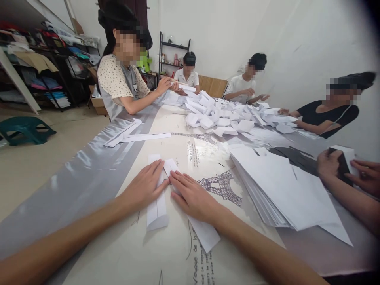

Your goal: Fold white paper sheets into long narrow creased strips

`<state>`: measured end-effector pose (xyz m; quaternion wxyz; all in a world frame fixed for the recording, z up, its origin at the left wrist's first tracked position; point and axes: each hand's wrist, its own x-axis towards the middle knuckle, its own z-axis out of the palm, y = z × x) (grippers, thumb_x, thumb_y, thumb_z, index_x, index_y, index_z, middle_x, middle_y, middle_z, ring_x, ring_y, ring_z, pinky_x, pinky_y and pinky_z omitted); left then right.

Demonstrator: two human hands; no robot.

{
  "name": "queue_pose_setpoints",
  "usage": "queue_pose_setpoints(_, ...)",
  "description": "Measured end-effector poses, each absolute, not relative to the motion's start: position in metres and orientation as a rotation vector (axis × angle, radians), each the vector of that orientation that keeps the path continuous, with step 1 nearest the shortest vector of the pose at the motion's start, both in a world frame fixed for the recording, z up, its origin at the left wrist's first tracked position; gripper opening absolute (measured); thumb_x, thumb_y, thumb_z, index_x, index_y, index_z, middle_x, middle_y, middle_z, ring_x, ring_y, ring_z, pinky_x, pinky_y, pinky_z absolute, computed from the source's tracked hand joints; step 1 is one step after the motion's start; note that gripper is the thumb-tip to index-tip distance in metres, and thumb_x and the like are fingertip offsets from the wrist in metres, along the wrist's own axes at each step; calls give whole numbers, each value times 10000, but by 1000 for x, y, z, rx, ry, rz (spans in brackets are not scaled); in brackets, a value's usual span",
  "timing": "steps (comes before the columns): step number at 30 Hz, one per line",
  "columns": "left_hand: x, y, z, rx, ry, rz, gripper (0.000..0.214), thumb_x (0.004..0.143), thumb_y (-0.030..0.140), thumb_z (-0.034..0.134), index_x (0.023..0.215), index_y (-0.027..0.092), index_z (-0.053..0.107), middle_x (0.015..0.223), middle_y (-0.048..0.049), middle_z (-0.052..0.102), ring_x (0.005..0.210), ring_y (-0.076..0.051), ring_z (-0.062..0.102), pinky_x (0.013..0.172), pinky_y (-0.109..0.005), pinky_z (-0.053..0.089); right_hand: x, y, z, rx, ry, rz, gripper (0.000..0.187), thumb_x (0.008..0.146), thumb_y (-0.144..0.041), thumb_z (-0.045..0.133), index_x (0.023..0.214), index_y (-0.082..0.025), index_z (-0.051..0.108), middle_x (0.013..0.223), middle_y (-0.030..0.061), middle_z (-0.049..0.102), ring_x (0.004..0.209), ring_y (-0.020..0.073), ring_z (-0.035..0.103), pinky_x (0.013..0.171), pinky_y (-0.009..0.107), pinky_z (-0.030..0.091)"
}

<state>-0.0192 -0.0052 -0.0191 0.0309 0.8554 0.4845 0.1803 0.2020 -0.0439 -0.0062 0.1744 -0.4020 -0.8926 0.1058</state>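
Note:
Two folded white paper strips lie on the printed tablecloth point(118, 237) in front of me. My left hand point(144, 183) rests flat on the left paper strip point(157, 219), its fingers stretched toward the strip's far end. Beneath my right hand point(192, 194) lies the right paper strip point(204, 235), slanting toward my lower right. That hand is also flat, fingers extended over the strip's upper part. The fingertips of both hands are close together near the middle, and the strips' sections under the hands are hidden.
To the right stands a fanned stack of white paper point(285, 186). Farther back is a heap of folded papers point(225, 113). More folded strips point(127, 136) lie at the left edge. Several people sit around the table; a co-worker's hands point(332, 166) hold something at right. A green stool point(23, 128) stands left.

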Motion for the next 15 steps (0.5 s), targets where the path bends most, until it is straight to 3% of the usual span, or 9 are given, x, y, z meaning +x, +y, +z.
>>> queue_pose_setpoints(3, -17, -5, -18, 2677, 1428, 583, 571, 1059, 494, 300, 1448, 115, 478, 1524, -153, 472, 1420, -282, 419, 1174, -439, 352, 197, -45, -7, -1160, -2512, 254, 510, 1052, -286, 366, 1523, -94, 394, 1604, 133, 367, 1504, 243, 303, 1243, 467, 299)
queue_pose_setpoints(7, -12, -7, -18, 2760, 1383, 601, 509, 1067, 432, 284, 1344, 118, 574, 1574, -159, 396, 1383, -289, 453, 1141, -460, 382, 190, -47, -10, -1192, -2486, 178, 498, 1047, -248, 358, 1485, -25, 438, 1569, 179, 414, 1489, 263, 337, 1238, 449, 317)
queue_pose_setpoints(11, -10, -7, -24, 2789, 1355, 554, 537, 1064, 425, 281, 1468, 122, 463, 1549, -143, 446, 1456, -282, 368, 1174, -462, 343, 186, -48, -11, -1228, -2439, 177, 500, 1042, -242, 362, 1473, -2, 447, 1564, 203, 412, 1479, 281, 355, 1233, 455, 325)
queue_pose_setpoints(15, -12, -5, -23, 2765, 1342, 434, 613, 1062, 477, 270, 1550, 113, 341, 1622, -138, 318, 1511, -279, 270, 1219, -448, 268, 196, -45, -7, -1200, -2389, 293, 445, 1052, -308, 389, 1410, -88, 535, 1525, 150, 490, 1463, 233, 391, 1206, 411, 381)
